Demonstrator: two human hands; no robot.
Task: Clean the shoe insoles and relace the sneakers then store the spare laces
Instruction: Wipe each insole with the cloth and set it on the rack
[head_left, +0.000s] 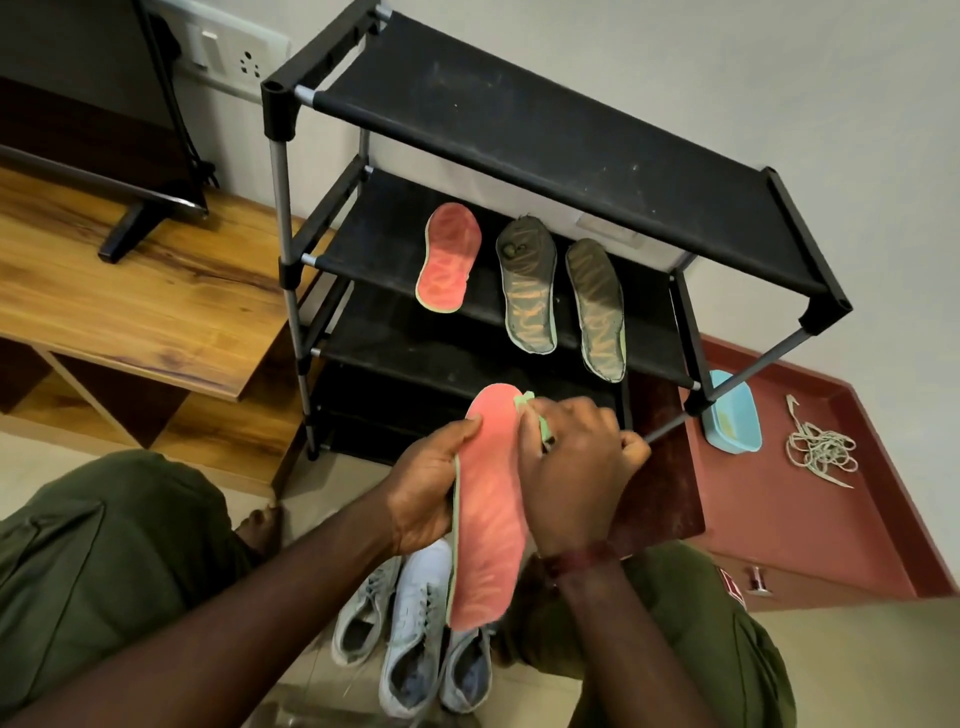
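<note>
Bare forearms (260, 613) fill the low foreground, w/ grey and white mesh sneakers (415, 623) on the floor under them at 6 o'clock. L hand (423, 486) grips the long salmon-pink foam insole (488, 530) by its left edge, fingers curled behind, thumb on the pink face near the toe. Insole's long axis runs 6 to 12 o'clock, heel low, toe up, pink face to camera.

R hand (576, 467) sits at 3 o'clock of the toe half, fingers curled round a small pale-green cleaning pad (524, 402) (sponge or cloth, can't tell), pressed on the toe edge at 1 o'clock. So R is the working hand; the wipe prob. needs to run heel-ward, toward 6.

At 12 o'clock a black fabric shoe rack (519, 119) holds a second pink insole (448, 257) and two grimy grey-brown insoles (527, 286). At 3 o'clock: light-blue plastic tub (735, 415), then tangled off-white laces (821, 452), well apart fr both hands.
</note>
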